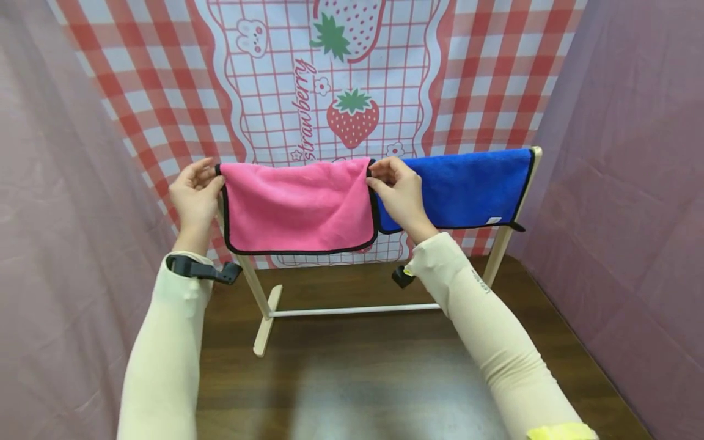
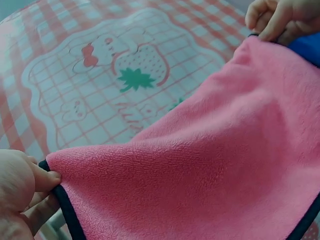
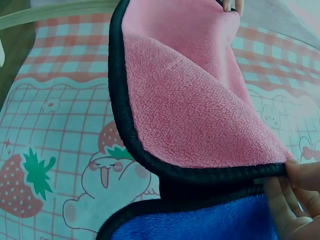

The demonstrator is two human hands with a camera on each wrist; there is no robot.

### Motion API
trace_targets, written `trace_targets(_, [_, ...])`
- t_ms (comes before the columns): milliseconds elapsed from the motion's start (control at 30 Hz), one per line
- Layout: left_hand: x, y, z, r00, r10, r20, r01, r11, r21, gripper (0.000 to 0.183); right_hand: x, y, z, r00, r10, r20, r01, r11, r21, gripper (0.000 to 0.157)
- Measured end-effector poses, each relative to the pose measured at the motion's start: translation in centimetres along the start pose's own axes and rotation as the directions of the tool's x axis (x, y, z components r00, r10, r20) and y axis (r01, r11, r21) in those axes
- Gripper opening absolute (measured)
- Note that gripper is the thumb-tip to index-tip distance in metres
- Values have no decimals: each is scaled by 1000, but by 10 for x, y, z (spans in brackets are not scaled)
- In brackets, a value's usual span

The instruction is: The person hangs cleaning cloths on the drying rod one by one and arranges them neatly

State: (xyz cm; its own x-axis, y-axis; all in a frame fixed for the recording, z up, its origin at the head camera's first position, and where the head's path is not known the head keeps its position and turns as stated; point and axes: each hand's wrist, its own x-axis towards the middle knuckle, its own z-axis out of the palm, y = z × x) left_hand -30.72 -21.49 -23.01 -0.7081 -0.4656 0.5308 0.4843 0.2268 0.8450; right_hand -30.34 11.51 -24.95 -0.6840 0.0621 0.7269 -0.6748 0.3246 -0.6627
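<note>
A pink towel (image 1: 297, 208) with black edging hangs over the left half of a wooden rack, its top stretched between my two hands. At its upper left corner, my left hand (image 1: 197, 189) pinches the black edge between thumb and fingers. My right hand (image 1: 400, 190) pinches the upper right corner, right beside a blue towel (image 1: 467, 186) draped over the rack's right half. In the right wrist view the pink towel (image 3: 195, 110) slants up from my right hand (image 3: 300, 200), and the blue towel (image 3: 195, 222) lies just below. The rack's top bar is hidden under the cloths.
The rack's wooden left foot (image 1: 267, 321) and white lower bar (image 1: 352, 310) stand on a dark wooden table (image 1: 341, 379). Behind hangs a strawberry-print checked cloth (image 1: 489, 73). Pinkish curtains (image 1: 621, 201) close off both sides. A small white tag (image 1: 494, 220) shows on the blue towel.
</note>
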Motion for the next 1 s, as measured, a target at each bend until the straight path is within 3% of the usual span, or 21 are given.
trace_targets(233, [19, 3, -6, 993, -106, -42, 109, 990, 88, 38, 10, -7, 4, 999, 10, 38, -9, 1000, -22, 16])
trace_targets(567, [27, 2, -12, 986, -159, -58, 164, 982, 94, 41, 10, 1, -5, 990, 131, 52, -131, 991, -9, 20])
trace_targets(733, [26, 1, -12, 990, -130, -52, 135, 985, 103, 44, 9, 10, -10, 984, 172, 41, -174, 984, 37, 22])
trace_targets(1000, [19, -6, -10, 999, 13, -36, -7, 986, 166, 42, 5, 17, -8, 981, 190, 36, -192, 980, 44, 21])
